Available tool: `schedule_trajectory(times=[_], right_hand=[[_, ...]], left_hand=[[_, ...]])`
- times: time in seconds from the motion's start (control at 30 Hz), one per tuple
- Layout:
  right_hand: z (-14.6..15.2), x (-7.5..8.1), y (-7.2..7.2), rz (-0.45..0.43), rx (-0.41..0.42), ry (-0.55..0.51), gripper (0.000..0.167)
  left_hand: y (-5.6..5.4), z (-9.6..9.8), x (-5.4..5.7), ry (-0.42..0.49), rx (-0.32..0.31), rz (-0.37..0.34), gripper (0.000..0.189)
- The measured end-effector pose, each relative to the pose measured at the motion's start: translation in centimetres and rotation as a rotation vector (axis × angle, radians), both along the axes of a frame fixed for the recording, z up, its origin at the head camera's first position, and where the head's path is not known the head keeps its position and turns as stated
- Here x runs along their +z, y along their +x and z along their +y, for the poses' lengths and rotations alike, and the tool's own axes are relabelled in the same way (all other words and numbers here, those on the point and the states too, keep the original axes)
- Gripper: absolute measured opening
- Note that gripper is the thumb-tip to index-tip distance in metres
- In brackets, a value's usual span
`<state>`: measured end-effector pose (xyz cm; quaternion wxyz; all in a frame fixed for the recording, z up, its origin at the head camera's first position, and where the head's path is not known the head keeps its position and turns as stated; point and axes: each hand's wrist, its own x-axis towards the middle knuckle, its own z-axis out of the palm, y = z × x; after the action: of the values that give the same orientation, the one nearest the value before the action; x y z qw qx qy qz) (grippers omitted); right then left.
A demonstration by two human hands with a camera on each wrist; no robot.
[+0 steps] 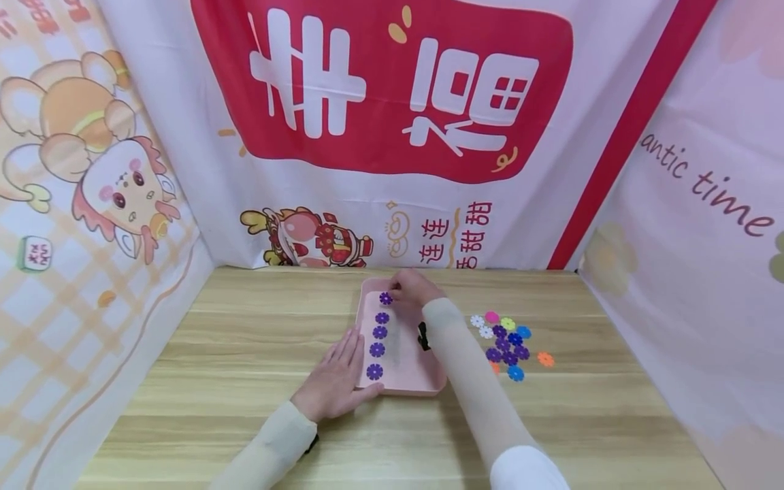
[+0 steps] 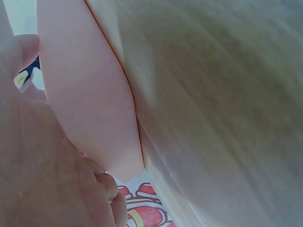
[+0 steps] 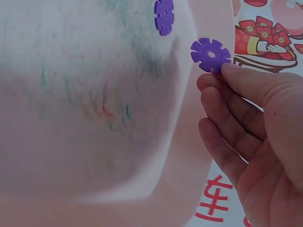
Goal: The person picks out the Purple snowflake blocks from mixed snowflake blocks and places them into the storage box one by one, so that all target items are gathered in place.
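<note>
A shallow pink tray [image 1: 404,371] lies on the wooden table. Along its left side runs a column of several purple notched plastic discs [image 1: 377,349]. At the tray's far end my right hand [image 1: 416,288] pinches one more purple notched disc [image 3: 211,55] between thumb and forefinger, the other fingers loosely bent below. Another purple disc [image 3: 164,16] shows inside the tray in the right wrist view. My left hand [image 1: 333,381] lies against the tray's near left corner, fingers extended along the left wall [image 2: 90,94] and thumb by the near rim.
To the right of the tray is a loose group of notched discs: purple [image 1: 503,345], white [image 1: 477,320], pink [image 1: 492,317], yellow [image 1: 508,324], blue [image 1: 516,373] and orange [image 1: 545,359]. Printed cloth [image 1: 392,184] hangs behind the table and at both sides.
</note>
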<state>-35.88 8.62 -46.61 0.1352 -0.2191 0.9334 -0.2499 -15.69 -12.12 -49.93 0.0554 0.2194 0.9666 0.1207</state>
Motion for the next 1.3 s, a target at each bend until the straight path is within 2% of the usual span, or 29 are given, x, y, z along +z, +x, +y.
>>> schedule_trajectory(times=[0.23, 0.47, 0.7, 0.87, 1.0, 1.2, 1.3], right_hand=[[-0.3, -0.9, -0.1, -0.031, -0.093, 0.05, 0.019], [-0.4, -1.7, 0.4, 0.007, -0.171, 0.169, 0.02], [-0.3, -2.1, 0.4, -0.02, -0.214, 0.155, 0.027], [0.1, -1.7, 0.5, -0.036, -0.222, 0.143, 0.02], [1.0, -0.6, 0.9, -0.04, -0.147, 0.111, 0.014], [3.1, 2.9, 1.5, 0.063, 0.069, 0.153, 0.016], [4.5, 4.5, 1.9, 0.077, 0.123, 0.167, 0.015]], left_hand=[[-0.1, 0.3, -0.2, -0.001, -0.01, 0.003, 0.101], [-0.1, 0.5, -0.1, -0.006, -0.01, -0.004, 0.102], [0.1, 0.6, -0.2, 0.005, -0.016, -0.01, 0.102], [0.0, 0.6, -0.1, 0.004, -0.009, -0.007, 0.101], [-0.1, 0.6, -0.1, 0.014, -0.005, -0.019, 0.101], [-0.1, 0.3, -0.4, -0.002, 0.01, -0.034, 0.102], [-0.1, 0.1, -0.3, 0.004, 0.012, -0.026, 0.102]])
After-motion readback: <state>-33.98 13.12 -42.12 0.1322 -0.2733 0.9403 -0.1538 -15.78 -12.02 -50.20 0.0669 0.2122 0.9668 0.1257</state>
